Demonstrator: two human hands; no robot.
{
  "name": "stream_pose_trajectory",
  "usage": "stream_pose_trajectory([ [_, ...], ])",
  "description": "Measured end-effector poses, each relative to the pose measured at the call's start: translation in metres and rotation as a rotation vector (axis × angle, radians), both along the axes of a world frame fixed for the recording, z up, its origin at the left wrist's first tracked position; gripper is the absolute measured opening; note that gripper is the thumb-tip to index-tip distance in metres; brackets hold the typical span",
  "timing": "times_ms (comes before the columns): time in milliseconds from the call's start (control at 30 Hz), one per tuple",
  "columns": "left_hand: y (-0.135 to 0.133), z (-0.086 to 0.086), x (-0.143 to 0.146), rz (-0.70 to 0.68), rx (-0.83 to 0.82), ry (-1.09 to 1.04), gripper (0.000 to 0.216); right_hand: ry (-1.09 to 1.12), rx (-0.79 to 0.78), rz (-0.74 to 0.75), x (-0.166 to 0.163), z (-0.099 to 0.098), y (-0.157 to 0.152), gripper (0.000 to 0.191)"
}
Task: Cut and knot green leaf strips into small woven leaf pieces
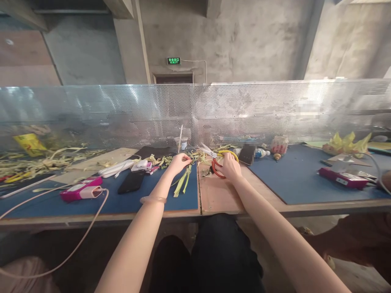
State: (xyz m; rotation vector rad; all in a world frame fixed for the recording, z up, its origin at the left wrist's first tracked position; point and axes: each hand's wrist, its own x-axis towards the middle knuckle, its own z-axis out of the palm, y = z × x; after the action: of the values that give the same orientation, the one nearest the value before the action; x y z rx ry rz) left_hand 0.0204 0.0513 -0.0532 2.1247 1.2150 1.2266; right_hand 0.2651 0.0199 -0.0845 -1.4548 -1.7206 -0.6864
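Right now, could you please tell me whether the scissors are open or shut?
The scissors in the right hand are open: their blades fork apart.

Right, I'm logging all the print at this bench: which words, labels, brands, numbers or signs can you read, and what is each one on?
"安全出口" on the green sign, upper line.
"EXIT" on the same sign, lower line.
Too small or blurred to read: print on the jar, the yellow packet, the cup and the right-hand magenta box.
Pixelated: a pale patch on the mesh.
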Motion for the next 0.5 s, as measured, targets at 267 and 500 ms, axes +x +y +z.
stream_pose_trajectory([
  [267, 0.0009, 0.0022, 0.0002, -0.041, -0.055, -0.147, 0.023, 0.035, -0.017, -0.010, 0.0001, 0.0007, -0.0010, 0.046],
  [500, -0.0001, 0.0035, -0.0004, -0.039, -0.093, -0.226, 0.022, 0.048, -0.040, 0.041, -0.0036, 0.0041, -0.0090, 0.046],
])
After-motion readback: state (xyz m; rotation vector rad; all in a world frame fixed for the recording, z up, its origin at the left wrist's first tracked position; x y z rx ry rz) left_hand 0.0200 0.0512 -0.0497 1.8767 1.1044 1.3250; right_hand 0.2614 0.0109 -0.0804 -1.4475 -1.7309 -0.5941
